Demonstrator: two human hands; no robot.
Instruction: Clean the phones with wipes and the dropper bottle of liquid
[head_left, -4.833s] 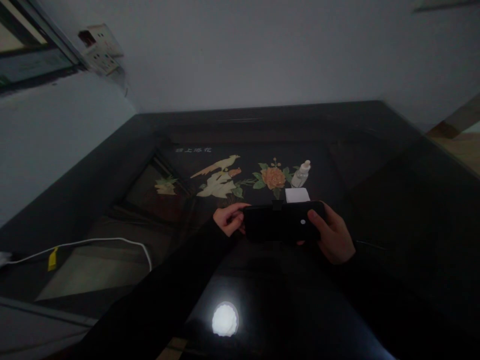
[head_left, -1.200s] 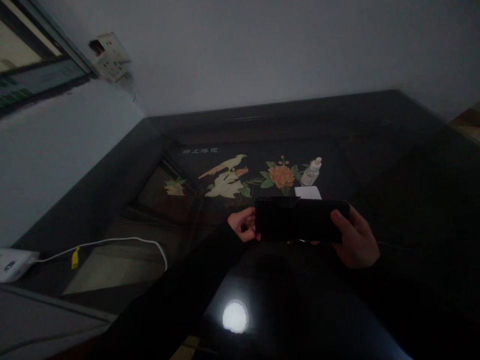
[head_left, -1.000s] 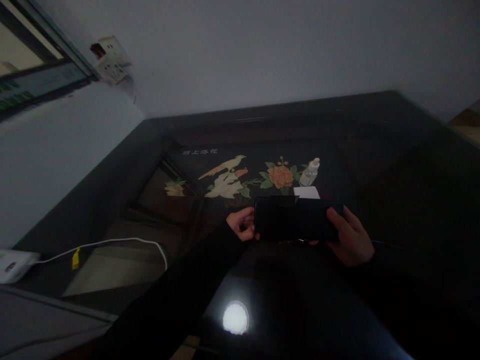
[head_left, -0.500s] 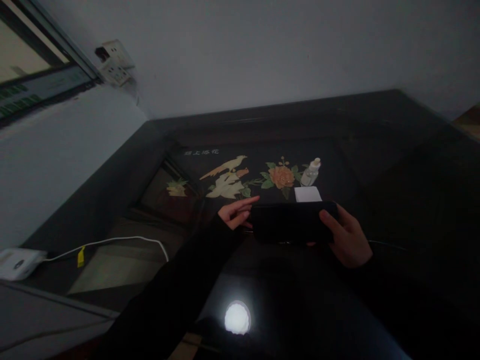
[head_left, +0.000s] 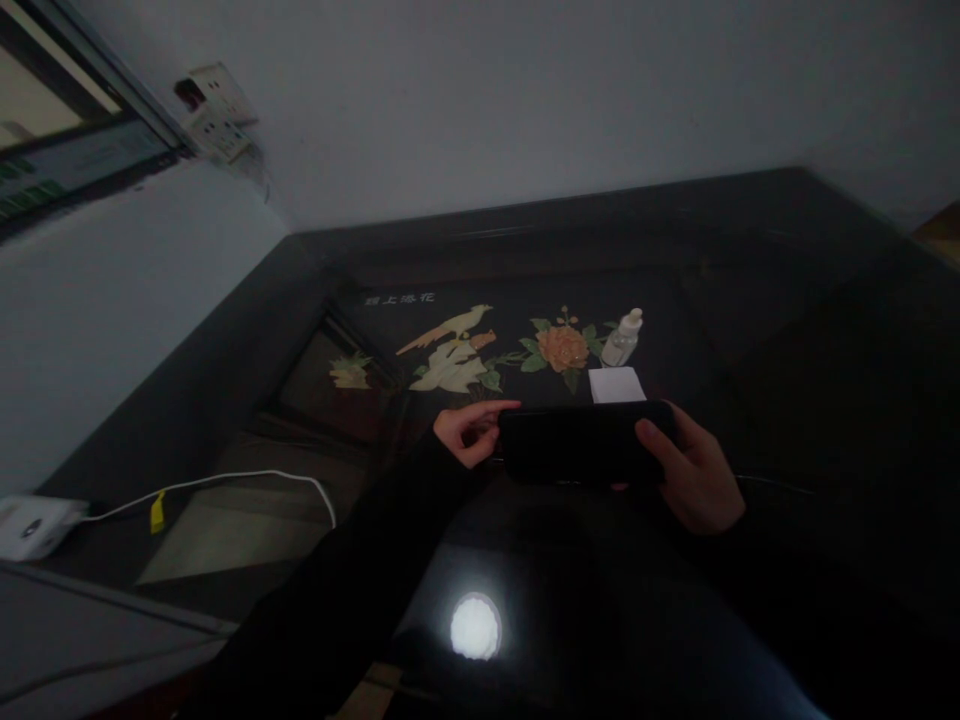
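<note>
A black phone (head_left: 581, 442) is held flat and lengthwise above a dark glossy table (head_left: 750, 300). My right hand (head_left: 694, 478) grips its right end, thumb on top. My left hand (head_left: 469, 433) is at the phone's left end, forefinger stretched along the top edge, other fingers curled under. Just beyond the phone lie a small white square pad (head_left: 616, 384) and a small clear bottle (head_left: 622, 339) with a white cap.
The table's top bears an inlaid bird-and-flower picture (head_left: 480, 350). A white cable (head_left: 247, 480) with a yellow tag runs left to a white device (head_left: 34, 525). A round light reflection (head_left: 475, 627) shines near the front. A wall socket (head_left: 214, 110) sits upper left.
My left hand let go of its curled grip on the phone's left end and stretched its forefinger along the edge. The phone dropped slightly and uncovered the white pad.
</note>
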